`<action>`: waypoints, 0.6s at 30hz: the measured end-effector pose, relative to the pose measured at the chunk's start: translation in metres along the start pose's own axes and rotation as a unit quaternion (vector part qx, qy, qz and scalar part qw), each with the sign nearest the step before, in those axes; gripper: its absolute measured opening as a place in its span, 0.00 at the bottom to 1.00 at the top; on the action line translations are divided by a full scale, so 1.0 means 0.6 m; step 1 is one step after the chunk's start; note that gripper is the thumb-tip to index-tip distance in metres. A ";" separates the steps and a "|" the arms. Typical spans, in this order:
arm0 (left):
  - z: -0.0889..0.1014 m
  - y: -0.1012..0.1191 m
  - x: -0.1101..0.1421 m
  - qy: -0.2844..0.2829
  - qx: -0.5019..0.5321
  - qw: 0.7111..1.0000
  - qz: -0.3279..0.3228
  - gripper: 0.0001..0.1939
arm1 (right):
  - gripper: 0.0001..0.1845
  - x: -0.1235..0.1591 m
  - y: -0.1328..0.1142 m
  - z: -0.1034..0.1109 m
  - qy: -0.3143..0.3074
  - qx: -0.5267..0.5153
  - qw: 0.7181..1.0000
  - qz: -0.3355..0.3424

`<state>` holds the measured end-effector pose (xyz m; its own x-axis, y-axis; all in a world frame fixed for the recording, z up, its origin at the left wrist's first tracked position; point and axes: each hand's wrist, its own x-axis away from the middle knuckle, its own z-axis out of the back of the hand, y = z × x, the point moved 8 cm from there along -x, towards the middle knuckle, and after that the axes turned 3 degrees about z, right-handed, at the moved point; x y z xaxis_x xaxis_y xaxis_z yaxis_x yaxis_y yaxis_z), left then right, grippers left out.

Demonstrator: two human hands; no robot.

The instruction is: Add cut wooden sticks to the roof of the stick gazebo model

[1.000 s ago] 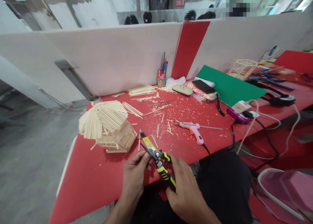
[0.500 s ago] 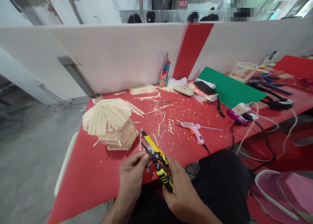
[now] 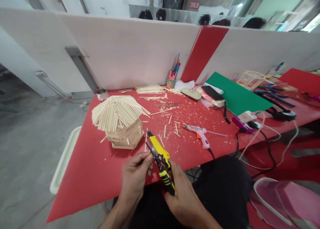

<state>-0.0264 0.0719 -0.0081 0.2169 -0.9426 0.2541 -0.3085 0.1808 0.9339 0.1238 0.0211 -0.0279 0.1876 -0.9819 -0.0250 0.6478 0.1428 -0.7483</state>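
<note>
My right hand [image 3: 183, 190] is wrapped round the black-and-yellow grips of a pair of hand shears [image 3: 158, 148]. Their blades are spread apart and point up and away over the table. Just left of the blades, my left hand [image 3: 135, 172] is closed in a pinch. Whatever lies between its thumb and fingers is too small to make out. Beyond my left hand stands a small house model [image 3: 125, 135] made of thin wooden sticks, with a sloping stick roof [image 3: 116, 113]. A loose stick [image 3: 146, 142] lies beside the shears' tip.
A pink glue gun [image 3: 200, 134] rests on the red table [image 3: 95, 175], its cable trailing off the front edge. Stick offcuts and crumbs are scattered mid-table. Further back are piled sticks [image 3: 150, 89], a pen cup [image 3: 171, 81] and a green board [image 3: 237, 95]. A purple power strip [image 3: 242, 126] sits right.
The camera view has shifted a little, so the house model appears slightly further right. Both hands keep nearly the same pose, and the shears' blades are still apart.
</note>
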 end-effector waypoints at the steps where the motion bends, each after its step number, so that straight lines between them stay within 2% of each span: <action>1: -0.004 0.008 0.001 -0.011 -0.015 1.000 -0.017 0.07 | 0.43 0.000 -0.003 0.004 -0.004 -0.002 1.000 -0.001; 4: -0.012 0.029 0.005 -0.031 -0.054 0.996 -0.059 0.05 | 0.44 -0.002 -0.015 0.015 -0.006 -0.011 1.000 0.001; 6: -0.013 0.031 0.006 -0.031 -0.059 0.996 -0.058 0.05 | 0.43 -0.001 -0.019 0.018 0.009 -0.018 1.000 -0.001; 13: -0.017 -0.008 0.008 -0.008 0.019 0.999 0.038 0.12 | 0.31 0.004 -0.014 0.002 0.060 -0.095 0.992 -0.050; 15: -0.017 -0.012 0.005 0.000 0.044 0.998 0.049 0.13 | 0.31 -0.001 -0.013 0.011 0.059 -0.110 0.990 -0.060; 18: -0.012 -0.013 -0.002 0.008 0.065 0.996 0.058 0.15 | 0.36 -0.011 -0.003 0.031 0.051 -0.128 0.988 -0.067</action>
<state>-0.0174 0.0738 -0.0140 0.1869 -0.9125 0.3639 -0.4503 0.2496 0.8573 0.1354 0.0300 -0.0140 0.0288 -0.9992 0.0293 0.4520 -0.0131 -0.8919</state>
